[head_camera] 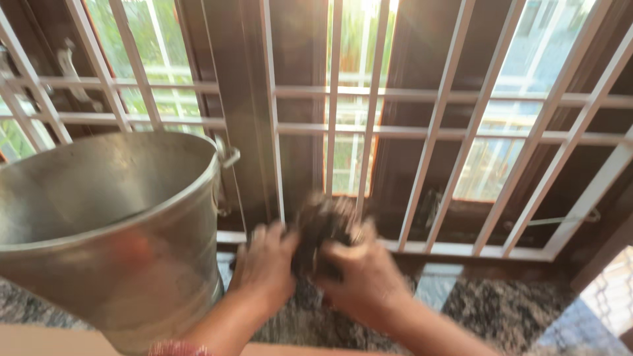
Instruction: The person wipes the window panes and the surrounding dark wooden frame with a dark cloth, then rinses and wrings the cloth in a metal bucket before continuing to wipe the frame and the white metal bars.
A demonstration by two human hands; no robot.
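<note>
My left hand (264, 267) and my right hand (366, 277) are both closed around a dark, crumpled cloth (321, 227), gripping it between them just above a speckled granite sill (488, 310). The hands and cloth are blurred by motion. They are close in front of the lower rail of a white metal window grille (435, 132). A large shiny steel bucket (112, 224) stands right beside my left hand, on the left.
Behind the grille are dark brown wooden window frames (244, 112) with glass and greenery outside. A metal latch (69, 66) hangs on the left frame. The bucket's handle lug (229, 155) sticks out toward the grille.
</note>
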